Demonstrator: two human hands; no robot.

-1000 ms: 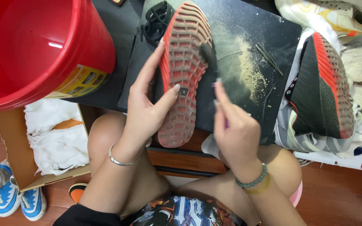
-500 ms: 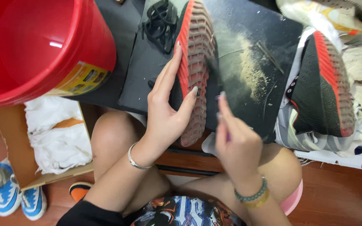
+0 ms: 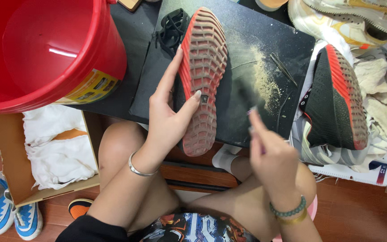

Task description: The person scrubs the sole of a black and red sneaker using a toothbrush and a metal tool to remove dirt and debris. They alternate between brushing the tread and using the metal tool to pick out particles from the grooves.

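Pair of small blue-and-white shoes (image 3: 5, 210) on the wooden floor at lower left. Cardboard box (image 3: 5, 179), open, beside them: holds crumpled white paper (image 3: 54, 148) with an orange item partly showing underneath. Red plastic bucket (image 3: 45, 49), large, with a yellow label on its wall, standing on the left edge of the dark table; its interior shows only bare red wall. Black mat (image 3: 242, 89) across the table's middle, dusted with a pale tan powder towards its right edge. Shoe (image 3: 202, 76), sole up, lying lengthwise near the mat's left edge with its heel reaching past the near edge: red sole rim, grey-tan waffle tread worn and dirty, black upper and a black lace cage showing at the far end. Left hand (image 3: 169, 121), silver bangle at wrist, grips this shoe from its left side; fingers together and extended along the red rim, thumb pressed onto the tread. Right hand (image 3: 272, 157), beaded bracelets at wrist, raised over the mat's near right corner, apart from the shoe; blurred, fingers bunched together as if pinching a thin tool, which cannot be made out. Second shoe (image 3: 337, 98), matching black with red sole rim, on its side past the mat's right edge, resting on rags and papers.
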